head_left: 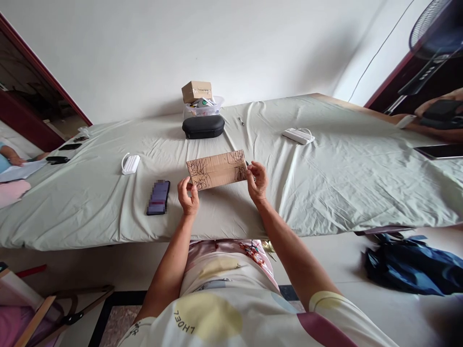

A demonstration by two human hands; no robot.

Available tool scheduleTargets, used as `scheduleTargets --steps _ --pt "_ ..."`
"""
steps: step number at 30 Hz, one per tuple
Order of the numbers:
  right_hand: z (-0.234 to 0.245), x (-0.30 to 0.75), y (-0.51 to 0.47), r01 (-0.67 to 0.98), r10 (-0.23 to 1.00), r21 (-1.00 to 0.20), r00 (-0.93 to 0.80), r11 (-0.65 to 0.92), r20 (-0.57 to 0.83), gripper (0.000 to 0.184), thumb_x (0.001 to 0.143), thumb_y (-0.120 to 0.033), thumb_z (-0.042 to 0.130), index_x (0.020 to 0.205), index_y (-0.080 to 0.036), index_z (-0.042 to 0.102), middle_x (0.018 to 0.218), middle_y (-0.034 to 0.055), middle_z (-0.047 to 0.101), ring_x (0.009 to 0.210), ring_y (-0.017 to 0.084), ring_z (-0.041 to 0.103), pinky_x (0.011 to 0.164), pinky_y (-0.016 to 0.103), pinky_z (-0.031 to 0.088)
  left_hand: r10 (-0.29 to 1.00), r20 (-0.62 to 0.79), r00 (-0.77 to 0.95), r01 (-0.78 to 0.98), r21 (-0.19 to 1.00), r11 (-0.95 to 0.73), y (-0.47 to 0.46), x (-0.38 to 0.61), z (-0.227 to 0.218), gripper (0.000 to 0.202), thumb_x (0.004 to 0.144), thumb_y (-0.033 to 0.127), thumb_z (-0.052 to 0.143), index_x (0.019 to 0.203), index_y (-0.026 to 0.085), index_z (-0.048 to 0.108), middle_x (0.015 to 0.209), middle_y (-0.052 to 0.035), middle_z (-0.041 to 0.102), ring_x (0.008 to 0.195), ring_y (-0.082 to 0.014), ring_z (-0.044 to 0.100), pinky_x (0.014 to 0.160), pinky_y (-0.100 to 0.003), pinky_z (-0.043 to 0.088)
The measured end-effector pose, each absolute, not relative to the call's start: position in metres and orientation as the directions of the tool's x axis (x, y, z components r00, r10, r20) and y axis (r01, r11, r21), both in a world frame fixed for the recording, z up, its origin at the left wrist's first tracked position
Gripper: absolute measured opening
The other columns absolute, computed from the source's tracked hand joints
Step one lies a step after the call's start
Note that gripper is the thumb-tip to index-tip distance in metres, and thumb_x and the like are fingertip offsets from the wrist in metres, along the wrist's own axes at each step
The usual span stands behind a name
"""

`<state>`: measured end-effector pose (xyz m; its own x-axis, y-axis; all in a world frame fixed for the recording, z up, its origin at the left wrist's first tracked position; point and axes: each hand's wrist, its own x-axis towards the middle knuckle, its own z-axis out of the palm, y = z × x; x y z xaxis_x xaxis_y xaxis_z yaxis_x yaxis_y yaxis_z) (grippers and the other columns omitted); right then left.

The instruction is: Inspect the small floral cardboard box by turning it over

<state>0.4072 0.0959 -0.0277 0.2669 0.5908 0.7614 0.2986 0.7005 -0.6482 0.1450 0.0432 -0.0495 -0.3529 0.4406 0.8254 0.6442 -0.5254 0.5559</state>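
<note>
A flat brown cardboard box [217, 169] is held between my two hands over the near middle of the table, tilted with its right end higher. Black scribbles mark its corners, and a seam runs along its middle. My left hand [188, 196] pinches the lower left corner with thumb and fingers. At the right end, my right hand [257, 181] grips the edge with bent fingers. A small dark bit shows by the right fingertips, too small to make out. Left of my left hand lies a phone [158, 197] with its screen lit.
A black zip case [203, 126] lies behind the box, before a plastic basket [204, 110] with another carton [197, 90] on top. White power banks [130, 164] [298, 136] lie left and right. A pen [241, 121] lies farther back. Other people's hands [14, 158] [443, 103] show at both sides.
</note>
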Motion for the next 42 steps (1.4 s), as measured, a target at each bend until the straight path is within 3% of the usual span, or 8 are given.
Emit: scheduleTargets --steps 4,8,11,18,23,29,35,42 --pt "-0.021 0.407 0.09 0.368 0.51 -0.55 0.209 0.75 0.834 0.031 0.104 -0.047 0.058 0.126 -0.026 0.063 0.118 0.0106 0.07 0.099 0.023 0.07 0.081 0.04 0.062 0.398 0.894 -0.205 0.709 0.416 -0.57 0.042 0.144 -0.049 0.055 0.106 0.06 0.05 0.13 0.014 0.069 0.129 -0.0222 0.066 0.117 -0.0276 0.069 0.084 -0.035 0.063" --pt "-0.015 0.407 0.085 0.472 0.391 -0.411 0.147 0.78 0.909 0.027 0.103 -0.04 0.06 0.125 -0.025 0.065 0.122 0.012 0.067 0.109 0.026 0.069 0.083 0.041 0.061 0.382 0.906 -0.184 0.772 0.374 -0.515 0.041 0.15 -0.047 0.044 0.108 0.049 0.049 0.117 0.015 0.077 0.13 -0.0218 0.065 0.118 -0.0266 0.069 0.102 -0.041 0.058" --pt "-0.015 0.405 0.086 0.513 0.393 -0.413 0.154 0.752 0.907 0.021 0.103 -0.037 0.059 0.118 -0.024 0.068 0.121 0.012 0.066 0.111 0.027 0.068 0.087 0.043 0.062 0.412 0.881 -0.232 0.822 0.403 -0.401 0.039 0.156 -0.042 0.046 0.109 0.043 0.043 0.119 0.015 0.079 0.132 -0.0225 0.067 0.122 -0.0287 0.069 0.109 -0.044 0.054" --pt "-0.02 0.394 0.093 0.602 0.434 -0.459 0.199 0.654 0.879 0.025 0.106 -0.034 0.052 0.12 -0.026 0.071 0.124 0.0118 0.065 0.118 0.026 0.066 0.105 0.05 0.058 0.605 0.778 -0.166 0.895 0.377 -0.24 0.029 0.177 -0.019 0.047 0.104 0.032 0.048 0.143 0.016 0.068 0.159 -0.0212 0.06 0.16 -0.0344 0.043 0.135 -0.058 0.023" --pt "-0.023 0.392 0.093 0.577 0.451 -0.451 0.155 0.681 0.879 0.031 0.106 -0.033 0.049 0.131 -0.025 0.066 0.132 0.0139 0.061 0.124 0.027 0.064 0.105 0.05 0.059 0.69 0.722 -0.055 0.898 0.338 -0.282 0.027 0.202 -0.011 0.052 0.102 0.024 0.05 0.152 0.014 0.059 0.165 -0.0208 0.053 0.163 -0.033 0.039 0.139 -0.061 0.012" --pt "-0.023 0.39 0.09 0.616 0.484 -0.479 0.175 0.626 0.857 0.031 0.106 -0.037 0.049 0.129 -0.025 0.066 0.13 0.0147 0.061 0.125 0.028 0.064 0.111 0.053 0.056 0.711 0.681 0.178 0.862 0.24 -0.446 0.032 0.249 -0.007 0.061 0.102 0.019 0.049 0.162 0.013 0.048 0.17 -0.0198 0.046 0.166 -0.0338 0.034 0.14 -0.06 0.015" --pt "-0.024 0.395 0.091 0.589 0.51 -0.495 0.158 0.638 0.845 0.03 0.105 -0.036 0.051 0.129 -0.025 0.065 0.13 0.0141 0.061 0.121 0.027 0.065 0.103 0.049 0.06 0.653 0.689 0.315 0.84 0.117 -0.529 0.039 0.272 0.002 0.052 0.107 0.02 0.043 0.156 0.014 0.057 0.167 -0.0182 0.052 0.162 -0.0323 0.042 0.139 -0.058 0.018" --pt "-0.026 0.397 0.095 0.555 0.534 -0.5 0.115 0.665 0.838 0.034 0.105 -0.035 0.05 0.135 -0.024 0.062 0.129 0.0137 0.061 0.12 0.027 0.065 0.097 0.047 0.062 0.678 0.713 0.178 0.839 0.25 -0.484 0.047 0.207 0.01 0.052 0.099 0.015 0.058 0.148 0.032 0.066 0.163 -0.0126 0.057 0.159 -0.034 0.045 0.135 -0.068 0.02"
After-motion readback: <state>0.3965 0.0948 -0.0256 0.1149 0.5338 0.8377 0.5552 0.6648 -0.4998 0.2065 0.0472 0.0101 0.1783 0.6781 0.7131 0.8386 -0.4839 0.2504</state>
